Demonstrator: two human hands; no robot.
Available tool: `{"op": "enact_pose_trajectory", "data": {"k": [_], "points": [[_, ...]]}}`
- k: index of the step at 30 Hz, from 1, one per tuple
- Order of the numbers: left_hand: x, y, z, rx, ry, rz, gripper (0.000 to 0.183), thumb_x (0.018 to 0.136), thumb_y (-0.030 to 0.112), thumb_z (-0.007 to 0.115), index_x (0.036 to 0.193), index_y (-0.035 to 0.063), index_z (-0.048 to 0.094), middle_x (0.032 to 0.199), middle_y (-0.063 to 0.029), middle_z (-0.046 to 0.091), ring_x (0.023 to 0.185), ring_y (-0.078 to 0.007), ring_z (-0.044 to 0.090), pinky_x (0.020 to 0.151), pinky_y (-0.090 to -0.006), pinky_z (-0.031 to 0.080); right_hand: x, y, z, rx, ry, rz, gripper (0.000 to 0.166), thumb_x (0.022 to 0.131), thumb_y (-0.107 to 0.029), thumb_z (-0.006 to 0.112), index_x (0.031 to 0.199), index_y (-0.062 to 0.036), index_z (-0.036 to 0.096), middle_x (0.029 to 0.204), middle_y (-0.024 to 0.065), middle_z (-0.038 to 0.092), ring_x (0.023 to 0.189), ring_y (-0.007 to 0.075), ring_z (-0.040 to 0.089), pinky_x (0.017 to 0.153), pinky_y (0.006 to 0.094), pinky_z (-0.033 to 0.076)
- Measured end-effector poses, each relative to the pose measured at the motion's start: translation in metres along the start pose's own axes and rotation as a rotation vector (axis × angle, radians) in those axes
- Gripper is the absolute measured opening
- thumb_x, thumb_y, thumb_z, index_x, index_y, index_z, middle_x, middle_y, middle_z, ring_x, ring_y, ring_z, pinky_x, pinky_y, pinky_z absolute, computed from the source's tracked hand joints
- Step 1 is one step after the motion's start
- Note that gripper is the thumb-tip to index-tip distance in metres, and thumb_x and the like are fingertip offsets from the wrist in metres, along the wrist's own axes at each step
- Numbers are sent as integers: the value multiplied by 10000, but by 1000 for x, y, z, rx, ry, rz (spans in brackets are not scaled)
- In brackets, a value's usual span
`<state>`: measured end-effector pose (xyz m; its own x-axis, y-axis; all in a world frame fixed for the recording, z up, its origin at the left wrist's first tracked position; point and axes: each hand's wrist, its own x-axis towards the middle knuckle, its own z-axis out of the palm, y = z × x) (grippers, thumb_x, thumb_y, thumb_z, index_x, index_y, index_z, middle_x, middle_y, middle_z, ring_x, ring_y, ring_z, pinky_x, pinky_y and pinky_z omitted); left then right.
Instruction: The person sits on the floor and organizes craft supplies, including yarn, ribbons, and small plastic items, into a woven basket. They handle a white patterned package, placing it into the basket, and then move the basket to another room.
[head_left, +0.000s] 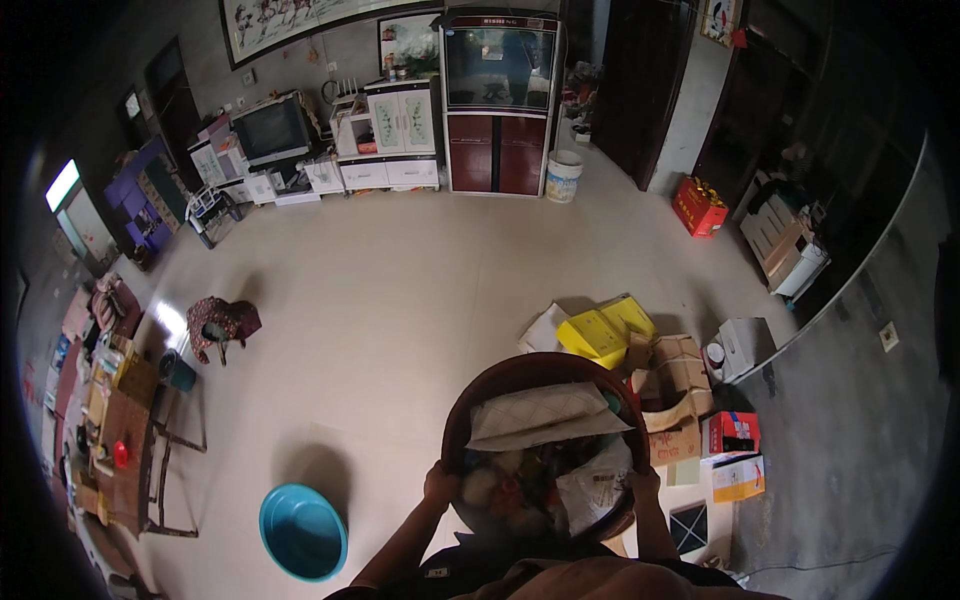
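Note:
A large dark reddish-brown round tub (454, 401) is held up in front of my body. My left hand (441, 484) grips its left rim, and my right hand (643, 484) grips the rim on the right. Inside lies a folded quilted whitish sheet (536, 414) across the far part. Nearer to me is a crumpled white plastic bag (596, 487) with a printed label. Red and dark items, partly blurred, fill the rest of the tub. My fingers are mostly hidden around the rim.
Right of the tub lie yellow boxes (594, 336), opened cardboard boxes (681, 367) and a red box (733, 432). A teal basin (304, 532) stands on the floor at left. Farther left are a wooden table (124, 457) and a cloth-draped stool (217, 319). A fish tank (499, 67) stands ahead.

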<state>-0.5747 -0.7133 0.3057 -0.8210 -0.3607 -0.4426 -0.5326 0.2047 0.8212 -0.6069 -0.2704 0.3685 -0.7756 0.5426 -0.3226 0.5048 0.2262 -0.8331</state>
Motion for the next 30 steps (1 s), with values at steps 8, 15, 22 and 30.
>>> {"op": "enact_pose_trajectory", "data": {"k": [8, 15, 22, 30], "points": [[232, 165, 2, 43, 21, 121, 379, 728, 200, 582, 1065, 28, 610, 999, -210, 669, 992, -369, 636, 835, -437, 492, 262, -80, 134, -138, 37, -152, 318, 608, -80, 668, 913, 3, 634, 714, 78, 628, 621, 177, 595, 553, 345, 479], [404, 273, -9, -74, 21, 65, 385, 745, 224, 614, 1088, 51, 625, 997, -166, 680, 990, -319, 645, 825, -401, 492, 344, -273, 261, -26, -13, -148, 375, 633, -60, 670, 999, 17, 635, 865, 100, 652, 806, 209, 614, 687, 353, 480], [652, 435, 26, 52, -104, 210, 398, 728, 247, 626, 1085, 74, 609, 1005, -188, 673, 984, -362, 640, 822, -436, 496, 531, -309, 353, -15, 204, -113, 443, 646, -151, 690, 1045, 25, 611, 851, 102, 664, 765, 245, 626, 713, 361, 497], [830, 607, 118, 187, -374, 319, 394, 725, 211, 604, 1085, 50, 590, 996, -212, 666, 992, -381, 628, 831, -467, 488, 630, -404, 350, -90, 425, -140, 378, 689, -193, 647, 1006, 12, 637, 864, 139, 675, 793, 274, 649, 721, 381, 497]]}}
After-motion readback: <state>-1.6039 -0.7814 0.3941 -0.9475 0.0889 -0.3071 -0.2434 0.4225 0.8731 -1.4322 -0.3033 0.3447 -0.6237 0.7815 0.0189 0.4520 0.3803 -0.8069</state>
